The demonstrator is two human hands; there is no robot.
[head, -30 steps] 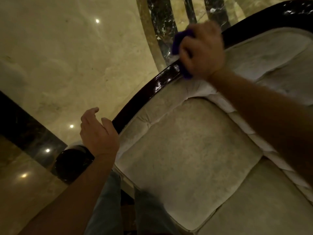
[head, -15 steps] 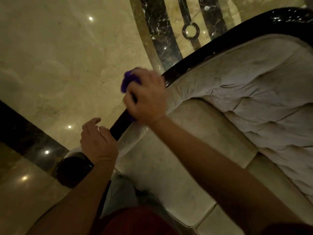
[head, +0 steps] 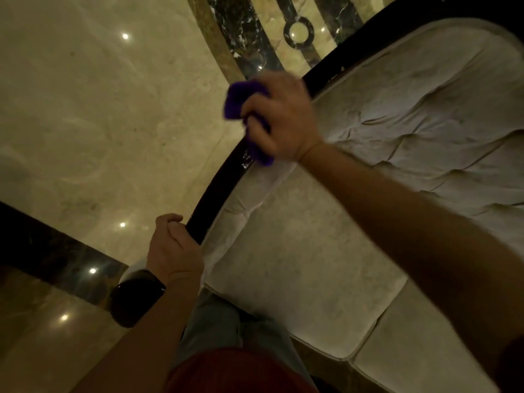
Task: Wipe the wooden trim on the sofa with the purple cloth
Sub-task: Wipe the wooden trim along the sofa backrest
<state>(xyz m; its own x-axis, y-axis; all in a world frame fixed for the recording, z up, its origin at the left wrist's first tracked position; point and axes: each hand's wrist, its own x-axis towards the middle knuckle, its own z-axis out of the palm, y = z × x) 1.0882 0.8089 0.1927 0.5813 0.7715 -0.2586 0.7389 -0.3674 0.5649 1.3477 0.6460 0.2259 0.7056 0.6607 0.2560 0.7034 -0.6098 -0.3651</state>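
Our right hand [head: 279, 117] is clenched around the purple cloth [head: 243, 104], pressing it on the dark wooden trim [head: 219, 191], whose long curved axis runs from under that hand down toward our left hand [head: 173, 251]. Half a second ago the cloth sat nearer the left hand, which hovered open; now it grips the trim.

Right hand [head: 282, 117] pressing bunched purple cloth [head: 241, 102] onto glossy dark curved wooden trim [head: 224, 182], left hand [head: 173, 249] gripping trim lower down, cream tufted sofa [head: 411, 114] beside, polished marble floor [head: 99, 109] beneath.
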